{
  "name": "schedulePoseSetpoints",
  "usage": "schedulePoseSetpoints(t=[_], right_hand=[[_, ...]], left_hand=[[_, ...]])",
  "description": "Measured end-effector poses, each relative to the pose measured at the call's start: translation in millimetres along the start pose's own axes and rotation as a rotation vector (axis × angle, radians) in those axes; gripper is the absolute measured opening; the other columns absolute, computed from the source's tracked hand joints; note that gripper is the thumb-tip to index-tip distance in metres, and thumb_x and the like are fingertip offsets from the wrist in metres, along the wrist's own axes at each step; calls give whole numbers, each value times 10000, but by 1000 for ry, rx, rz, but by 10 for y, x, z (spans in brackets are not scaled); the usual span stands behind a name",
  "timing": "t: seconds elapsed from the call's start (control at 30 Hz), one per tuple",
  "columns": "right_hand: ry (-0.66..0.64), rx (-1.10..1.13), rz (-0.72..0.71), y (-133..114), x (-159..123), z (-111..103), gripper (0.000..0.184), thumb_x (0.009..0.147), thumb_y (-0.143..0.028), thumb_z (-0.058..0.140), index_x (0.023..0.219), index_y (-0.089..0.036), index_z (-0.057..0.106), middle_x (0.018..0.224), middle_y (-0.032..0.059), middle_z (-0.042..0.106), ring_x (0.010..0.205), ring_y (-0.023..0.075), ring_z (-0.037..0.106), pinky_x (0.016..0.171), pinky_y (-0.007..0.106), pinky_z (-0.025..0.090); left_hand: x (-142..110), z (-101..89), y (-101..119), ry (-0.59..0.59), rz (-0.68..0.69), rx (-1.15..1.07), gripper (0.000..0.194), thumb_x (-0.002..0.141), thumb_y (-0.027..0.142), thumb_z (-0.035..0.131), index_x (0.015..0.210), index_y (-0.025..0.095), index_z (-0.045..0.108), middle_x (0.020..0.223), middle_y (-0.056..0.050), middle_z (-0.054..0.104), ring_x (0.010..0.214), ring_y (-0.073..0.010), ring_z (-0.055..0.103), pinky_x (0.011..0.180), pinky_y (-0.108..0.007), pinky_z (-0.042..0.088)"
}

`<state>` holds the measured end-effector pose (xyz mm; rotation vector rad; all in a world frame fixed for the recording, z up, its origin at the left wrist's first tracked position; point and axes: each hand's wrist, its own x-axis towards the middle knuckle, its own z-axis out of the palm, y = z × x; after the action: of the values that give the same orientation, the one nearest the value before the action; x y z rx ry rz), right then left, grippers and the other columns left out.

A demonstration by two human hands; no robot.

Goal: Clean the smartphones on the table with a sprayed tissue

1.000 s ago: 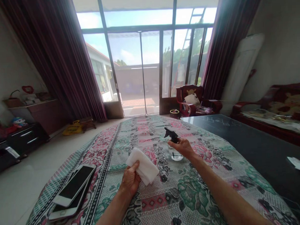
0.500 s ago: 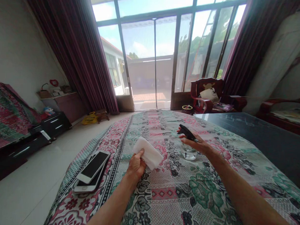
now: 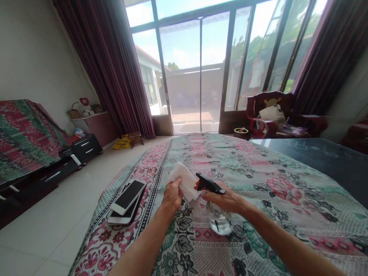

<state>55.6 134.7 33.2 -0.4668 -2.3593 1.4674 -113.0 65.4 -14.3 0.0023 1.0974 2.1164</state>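
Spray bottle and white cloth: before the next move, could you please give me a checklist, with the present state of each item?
1. White cloth held in the left grip: ok.
2. Spray bottle held near its black head by the right grip: ok.
3. Head directed toward the white cloth: ok.
4. Stacked phones apart from both hands: ok.
5. Bottle base lifted off the patterned cover: cannot tell.
6. Trigger released: cannot tell, it is mostly hidden.

Cloth (image 3: 189, 181) is showing plain white at centre, spray bottle (image 3: 220, 222) is pairing black top with clear body, tablecloth (image 3: 188, 256) is spreading pink, green and black flowers across the bottom, curtain (image 3: 105, 64) is hanging purple at upper left
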Motion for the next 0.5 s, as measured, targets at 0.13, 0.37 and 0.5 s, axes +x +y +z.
schedulePoseSetpoints(t=[0.13, 0.37, 0.5], right_hand=[[-23, -37, 10, -81, -27, 119, 264, 734, -236, 505, 943, -157, 645, 712, -9, 572, 627, 117, 467, 579, 227, 384], [-6, -87, 46, -35, -13, 117, 235, 720, -233, 477, 886, -167, 629, 694, -19, 544, 610, 114, 446, 578, 227, 368], [-30, -100, 50, 16, -19, 83, 233, 738, -256, 492, 901, -171, 636, 696, -20, 547, 613, 118, 451, 576, 227, 370]], left_hand=[[-67, 45, 52, -41, 23, 33, 75, 781, 47, 602, 788, 121, 607, 692, -37, 698, 559, -115, 643, 572, -196, 532], [-74, 45, 55, -68, 48, 34, 122, 780, 60, 611, 880, 125, 637, 694, -20, 693, 572, -108, 639, 594, -191, 526], [-8, 22, 81, -5, 63, 4, 126, 821, 85, 582, 919, 140, 639, 718, -20, 683, 623, -120, 649, 662, -222, 543]])
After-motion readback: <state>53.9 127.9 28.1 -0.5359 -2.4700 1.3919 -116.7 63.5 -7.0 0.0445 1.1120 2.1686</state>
